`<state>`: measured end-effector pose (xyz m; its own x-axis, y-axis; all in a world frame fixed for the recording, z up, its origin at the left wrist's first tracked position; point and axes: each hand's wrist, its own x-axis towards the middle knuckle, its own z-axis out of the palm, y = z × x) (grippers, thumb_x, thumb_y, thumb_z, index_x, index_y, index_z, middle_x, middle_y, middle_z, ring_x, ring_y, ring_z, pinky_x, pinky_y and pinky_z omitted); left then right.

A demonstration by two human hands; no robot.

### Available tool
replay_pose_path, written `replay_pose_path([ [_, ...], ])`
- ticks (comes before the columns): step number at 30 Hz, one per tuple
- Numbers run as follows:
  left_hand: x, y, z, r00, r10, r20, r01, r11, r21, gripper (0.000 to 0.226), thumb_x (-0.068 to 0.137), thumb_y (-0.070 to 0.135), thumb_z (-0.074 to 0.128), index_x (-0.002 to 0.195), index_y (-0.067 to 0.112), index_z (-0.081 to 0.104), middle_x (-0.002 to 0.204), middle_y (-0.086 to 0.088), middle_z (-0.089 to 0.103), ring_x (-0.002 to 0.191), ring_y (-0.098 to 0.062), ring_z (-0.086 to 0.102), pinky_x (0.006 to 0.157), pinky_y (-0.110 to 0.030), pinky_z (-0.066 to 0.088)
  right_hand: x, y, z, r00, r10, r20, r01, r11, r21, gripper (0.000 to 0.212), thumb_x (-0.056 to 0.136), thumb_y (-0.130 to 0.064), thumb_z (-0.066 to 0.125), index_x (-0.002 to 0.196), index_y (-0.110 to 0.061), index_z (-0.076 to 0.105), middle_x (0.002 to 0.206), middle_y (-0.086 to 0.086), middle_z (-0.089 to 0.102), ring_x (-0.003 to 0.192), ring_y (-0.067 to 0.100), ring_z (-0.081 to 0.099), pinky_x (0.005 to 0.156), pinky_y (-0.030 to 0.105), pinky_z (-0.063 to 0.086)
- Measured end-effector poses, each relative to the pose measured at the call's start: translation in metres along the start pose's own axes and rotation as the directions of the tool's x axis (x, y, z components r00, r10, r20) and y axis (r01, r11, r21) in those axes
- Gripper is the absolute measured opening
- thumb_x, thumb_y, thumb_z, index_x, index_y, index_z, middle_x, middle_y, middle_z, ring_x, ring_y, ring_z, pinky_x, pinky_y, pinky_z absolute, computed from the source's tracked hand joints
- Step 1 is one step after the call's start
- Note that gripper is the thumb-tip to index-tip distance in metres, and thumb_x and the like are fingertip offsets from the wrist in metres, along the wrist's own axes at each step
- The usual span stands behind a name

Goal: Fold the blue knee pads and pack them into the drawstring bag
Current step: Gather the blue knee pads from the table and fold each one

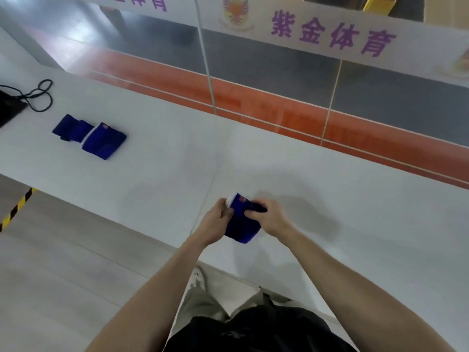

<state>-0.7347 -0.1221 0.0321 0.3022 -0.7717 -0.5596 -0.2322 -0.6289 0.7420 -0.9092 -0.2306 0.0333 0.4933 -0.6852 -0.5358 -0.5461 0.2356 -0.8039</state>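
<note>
Near bench edge, at 6 o'clock: you hold blue knee pad (242, 224) above white bench (330, 199). Left hand (215, 222) pinches its white end, right hand (270, 215) fingers curl tight round other side. Fold step looks half done. Next: press fold flat, carry to bag. Drawstring bag (10, 107) far off at 9 o'clock, cord loose. Other blue pads (90, 139) lie between, near bag. Nothing blocks way.
</note>
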Motion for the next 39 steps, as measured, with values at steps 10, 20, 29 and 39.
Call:
replay_pose_path([
  [10,0.041,-0.072,-0.204,0.997,-0.028,-0.068,0.007,0.956,-0.294,0.039,0.117,0.044,0.047,0.142,0.019,0.063,0.127,-0.002,0.078,0.114,-0.023,0.078,0.105,-0.052,0.063,0.07,-0.11,0.166,0.988,0.133,0.083,-0.154,0.716,0.681,0.05,0.092,-0.011,0.083,0.139,-0.012,0.065,0.132,0.012,0.078,0.12,0.039,0.075,0.088,0.046,0.067],
  [20,0.061,-0.141,-0.387,0.993,0.059,-0.101,-0.055,0.998,0.038,0.043,0.118,0.05,0.037,0.144,0.022,0.058,0.12,0.003,0.072,0.11,-0.018,0.072,0.096,-0.047,0.065,0.117,-0.2,0.342,0.985,0.173,0.007,-0.136,0.745,0.653,0.051,0.1,0.0,0.07,0.145,-0.02,0.056,0.135,0.005,0.075,0.115,0.03,0.076,0.079,0.039,0.066],
  [29,0.096,-0.162,-0.464,0.988,0.152,-0.002,-0.132,0.866,0.483,0.037,0.115,0.037,0.055,0.149,0.023,0.059,0.139,0.004,0.062,0.121,-0.016,0.063,0.109,-0.037,0.055,0.212,-0.185,0.352,0.914,0.078,-0.399,-0.208,0.933,-0.294,0.083,0.087,-0.035,0.084,0.154,-0.015,0.04,0.143,0.01,0.059,0.128,0.031,0.061,0.103,0.049,0.057],
  [39,0.166,-0.147,-0.506,0.885,0.361,0.295,-0.376,0.18,0.909,0.064,0.085,0.019,0.088,0.146,0.022,0.069,0.151,-0.011,0.064,0.139,-0.031,0.06,0.12,-0.05,0.047,0.235,-0.162,0.413,0.942,-0.297,-0.154,0.066,0.616,-0.785,0.075,0.111,-0.057,0.037,0.174,-0.018,0.022,0.183,0.015,0.006,0.17,0.033,0.001,0.136,0.059,0.007],
])
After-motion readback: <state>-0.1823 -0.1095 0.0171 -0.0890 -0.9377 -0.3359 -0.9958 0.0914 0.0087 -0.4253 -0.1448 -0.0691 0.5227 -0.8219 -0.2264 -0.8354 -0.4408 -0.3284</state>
